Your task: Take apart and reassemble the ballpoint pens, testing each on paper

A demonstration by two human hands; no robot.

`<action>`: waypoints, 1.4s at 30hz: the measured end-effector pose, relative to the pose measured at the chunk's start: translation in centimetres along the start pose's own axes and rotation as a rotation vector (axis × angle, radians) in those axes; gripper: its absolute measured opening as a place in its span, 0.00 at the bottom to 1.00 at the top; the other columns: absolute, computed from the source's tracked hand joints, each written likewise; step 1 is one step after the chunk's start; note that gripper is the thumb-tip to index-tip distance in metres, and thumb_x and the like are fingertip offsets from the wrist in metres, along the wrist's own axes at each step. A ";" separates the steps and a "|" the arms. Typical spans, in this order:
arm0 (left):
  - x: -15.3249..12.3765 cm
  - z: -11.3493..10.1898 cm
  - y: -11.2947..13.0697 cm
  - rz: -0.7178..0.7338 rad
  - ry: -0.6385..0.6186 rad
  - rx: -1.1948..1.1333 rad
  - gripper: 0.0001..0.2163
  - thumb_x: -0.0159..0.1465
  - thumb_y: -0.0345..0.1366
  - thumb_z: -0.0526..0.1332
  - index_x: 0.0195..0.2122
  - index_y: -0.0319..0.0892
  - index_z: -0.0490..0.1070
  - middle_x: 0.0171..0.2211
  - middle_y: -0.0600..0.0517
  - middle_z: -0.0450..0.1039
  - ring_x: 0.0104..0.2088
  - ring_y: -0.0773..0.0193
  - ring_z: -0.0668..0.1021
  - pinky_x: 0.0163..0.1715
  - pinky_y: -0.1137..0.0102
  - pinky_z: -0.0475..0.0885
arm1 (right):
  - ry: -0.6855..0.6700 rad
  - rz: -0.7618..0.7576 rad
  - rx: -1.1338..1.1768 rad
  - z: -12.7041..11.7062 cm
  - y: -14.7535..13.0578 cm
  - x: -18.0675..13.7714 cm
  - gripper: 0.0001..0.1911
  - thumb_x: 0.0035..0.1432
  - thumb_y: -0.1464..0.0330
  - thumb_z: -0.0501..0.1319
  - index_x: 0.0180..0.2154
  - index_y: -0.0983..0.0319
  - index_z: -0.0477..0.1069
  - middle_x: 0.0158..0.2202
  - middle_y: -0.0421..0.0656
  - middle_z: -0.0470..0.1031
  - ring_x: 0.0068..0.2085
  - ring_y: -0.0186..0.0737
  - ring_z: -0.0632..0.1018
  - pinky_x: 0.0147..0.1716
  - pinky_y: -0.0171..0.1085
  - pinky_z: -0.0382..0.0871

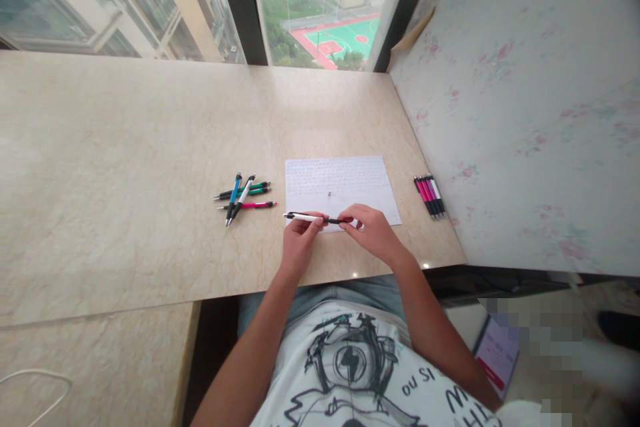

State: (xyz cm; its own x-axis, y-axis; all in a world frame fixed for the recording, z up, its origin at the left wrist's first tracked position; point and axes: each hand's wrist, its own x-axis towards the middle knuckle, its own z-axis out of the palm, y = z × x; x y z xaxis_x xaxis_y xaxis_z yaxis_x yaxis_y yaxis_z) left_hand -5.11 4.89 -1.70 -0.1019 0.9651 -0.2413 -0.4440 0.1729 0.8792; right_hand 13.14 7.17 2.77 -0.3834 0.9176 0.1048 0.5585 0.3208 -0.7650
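Left hand (301,235): fingers pinched round white-black pen (304,217). Right hand (371,225): fingertips pinching pen's right end, over paper's (345,178) near edge.

Counter (325,113) free ahead; loose pens (233,196) obstruct left, wall (525,147) right.

Daylight is entering through the windows (327,13), casting a pale sheen on the tabletop (125,147). Highlights are glinting along its front edge (355,275). Pixelation and blur are obscuring the lower right.
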 end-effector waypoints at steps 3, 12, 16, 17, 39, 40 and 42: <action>0.1 0.0 0.2 -0.037 0.025 -0.144 0.11 0.53 0.40 0.73 0.34 0.41 0.78 0.35 0.48 0.80 0.32 0.67 0.78 0.35 0.71 0.71 | 0.028 0.028 -0.004 -0.7 0.6 -0.5 0.07 0.58 0.71 0.61 0.38 0.58 0.77 0.36 0.44 0.78 0.36 0.39 0.76 0.30 0.36 0.69; 0.3 0.0 0.5 -0.092 0.044 -0.263 0.12 0.52 0.39 0.74 0.35 0.41 0.77 0.34 0.50 0.79 0.31 0.69 0.78 0.34 0.74 0.72 | 0.285 0.217 -0.126 2.0 2.6 2.0 0.10 0.58 0.67 0.59 0.40 0.62 0.76 0.29 0.43 0.76 0.29 0.39 0.74 0.36 0.40 0.68; 0.2 0.0 0.5 -0.087 0.033 -0.257 0.13 0.53 0.40 0.73 0.35 0.40 0.76 0.34 0.49 0.79 0.31 0.69 0.78 0.35 0.73 0.72 | 0.340 0.276 -0.194 3.9 2.8 4.4 0.11 0.59 0.65 0.59 0.41 0.61 0.76 0.27 0.42 0.75 0.30 0.41 0.74 0.37 0.40 0.68; 0.2 0.0 0.4 -0.088 0.031 -0.260 0.12 0.54 0.40 0.73 0.35 0.40 0.76 0.34 0.50 0.79 0.31 0.69 0.78 0.35 0.73 0.71 | 0.350 0.277 -0.206 4.2 2.9 4.8 0.11 0.59 0.65 0.59 0.41 0.61 0.76 0.28 0.42 0.76 0.31 0.41 0.75 0.38 0.40 0.68; 0.0 0.1 0.3 -0.082 -0.013 -0.168 0.13 0.52 0.42 0.73 0.34 0.39 0.79 0.30 0.50 0.78 0.29 0.67 0.78 0.35 0.71 0.72 | 0.097 0.288 0.427 2.9 -0.4 0.1 0.24 0.63 0.51 0.57 0.26 0.61 0.74 0.20 0.38 0.69 0.23 0.35 0.69 0.25 0.34 0.62; 0.0 0.0 0.3 -0.084 -0.022 -0.160 0.13 0.53 0.42 0.73 0.34 0.39 0.79 0.30 0.50 0.79 0.29 0.67 0.78 0.35 0.71 0.72 | 0.093 0.278 0.405 2.7 -0.2 0.0 0.23 0.63 0.52 0.57 0.26 0.61 0.74 0.20 0.38 0.69 0.23 0.34 0.69 0.25 0.34 0.62; 0.0 -0.1 0.2 -0.084 -0.030 -0.136 0.13 0.53 0.43 0.72 0.34 0.39 0.79 0.29 0.50 0.79 0.29 0.67 0.77 0.34 0.72 0.71 | 0.089 0.240 0.357 2.3 0.2 -0.3 0.22 0.64 0.54 0.56 0.27 0.61 0.75 0.21 0.39 0.71 0.24 0.34 0.70 0.26 0.35 0.62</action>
State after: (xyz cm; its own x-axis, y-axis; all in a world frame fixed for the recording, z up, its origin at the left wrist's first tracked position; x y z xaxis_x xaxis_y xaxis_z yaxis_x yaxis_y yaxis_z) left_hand -5.23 4.92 -1.58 -0.0336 0.9540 -0.2980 -0.5669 0.2274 0.7918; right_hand 11.68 6.41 1.11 -0.2001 0.9779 -0.0608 0.3287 0.0085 -0.9444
